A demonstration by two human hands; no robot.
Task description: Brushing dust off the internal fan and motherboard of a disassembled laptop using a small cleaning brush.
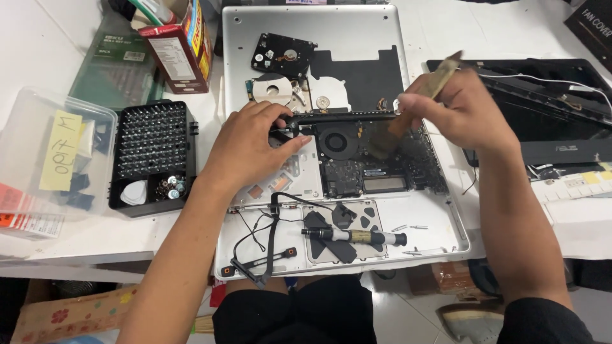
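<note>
Right hand [468, 111] pinches my brush [408, 108], handle slanting up-right, bristles down-left over the logic board [382, 169] beside the fan [338, 140]; left hand [248, 150], fingers loosely curled, steadies the frame.

Red carton [182, 44] upright at top left, white label panel on its side, yellow edge. Clear plastic box [48, 153] at far left, yellow handwritten note [61, 151] stuck on it, red-orange sticker [19, 210] at its lower corner. Black sign [590, 28] with white lettering, top right corner. Yellow-white label strip [574, 185] at right edge.
</note>
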